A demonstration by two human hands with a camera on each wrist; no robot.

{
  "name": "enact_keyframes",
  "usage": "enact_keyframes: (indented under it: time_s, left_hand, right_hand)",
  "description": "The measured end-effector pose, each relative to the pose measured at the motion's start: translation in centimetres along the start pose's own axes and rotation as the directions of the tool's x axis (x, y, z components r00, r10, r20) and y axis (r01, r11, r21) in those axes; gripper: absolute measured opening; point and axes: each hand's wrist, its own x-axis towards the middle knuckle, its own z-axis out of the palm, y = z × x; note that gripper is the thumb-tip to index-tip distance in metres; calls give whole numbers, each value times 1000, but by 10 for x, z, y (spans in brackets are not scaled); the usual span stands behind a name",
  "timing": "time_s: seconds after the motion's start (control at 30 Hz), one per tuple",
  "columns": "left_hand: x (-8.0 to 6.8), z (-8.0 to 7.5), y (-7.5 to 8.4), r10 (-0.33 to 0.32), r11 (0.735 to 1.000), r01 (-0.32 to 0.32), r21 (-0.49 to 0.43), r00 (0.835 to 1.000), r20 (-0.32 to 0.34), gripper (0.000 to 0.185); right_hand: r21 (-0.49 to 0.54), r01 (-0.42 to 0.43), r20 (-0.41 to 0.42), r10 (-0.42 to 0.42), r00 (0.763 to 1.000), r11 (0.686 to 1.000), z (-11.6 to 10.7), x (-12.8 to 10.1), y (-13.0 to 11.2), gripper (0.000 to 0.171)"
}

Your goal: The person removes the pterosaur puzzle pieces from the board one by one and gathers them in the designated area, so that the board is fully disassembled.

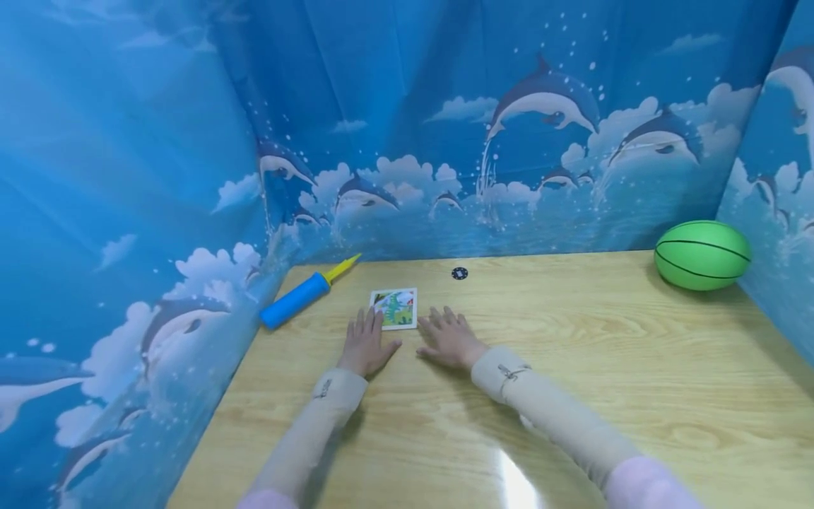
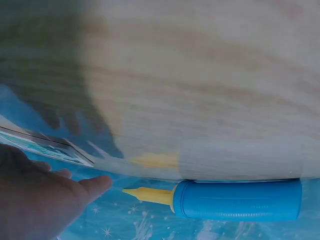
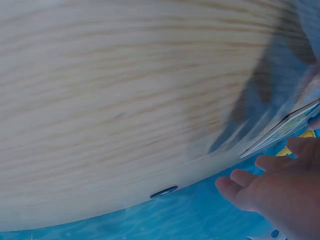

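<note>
A square picture board (image 1: pixel 399 309) with a white border and a green dinosaur lies flat on the table, between and just beyond the hands. My left hand (image 1: pixel 367 346) is palm down with straight fingers, its fingertips over the board's lower left edge. My right hand (image 1: pixel 450 338), fingers also extended, is beside the board's lower right corner; I cannot tell whether it touches. Neither hand grips anything. In the left wrist view the left hand (image 2: pixel 42 195) is close to the board's edge (image 2: pixel 47 145). The right hand (image 3: pixel 285 190) appears near the board (image 3: pixel 280 131) in the right wrist view.
A blue hand pump (image 1: pixel 295 300) with a yellow nozzle lies at the table's left edge. Behind the board is a small black disc (image 1: pixel 460 273). A green ball (image 1: pixel 702 255) sits at the back right corner. Blue dolphin-print curtains (image 1: pixel 407 127) surround the wooden table (image 1: pixel 604 339).
</note>
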Motion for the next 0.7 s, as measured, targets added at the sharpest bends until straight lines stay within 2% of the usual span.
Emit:
enact_keyframes:
  time_s: [0.13, 0.43, 0.7]
  left_hand:
    - [-5, 5, -3, -16, 1000, 16, -20, 1000, 9, 86]
    - [-8, 11, -6, -32, 999, 33, -20, 998, 55, 86]
    - [-11, 8, -6, -48, 998, 51, -42, 996, 71, 84]
  right_hand:
    - [-1, -10, 15, 10, 1000, 1000, 3, 3, -4, 68]
    - [5, -56, 58, 56, 997, 998, 9, 10, 4, 69]
    - [7, -40, 40, 40, 998, 999, 16, 14, 3, 66]
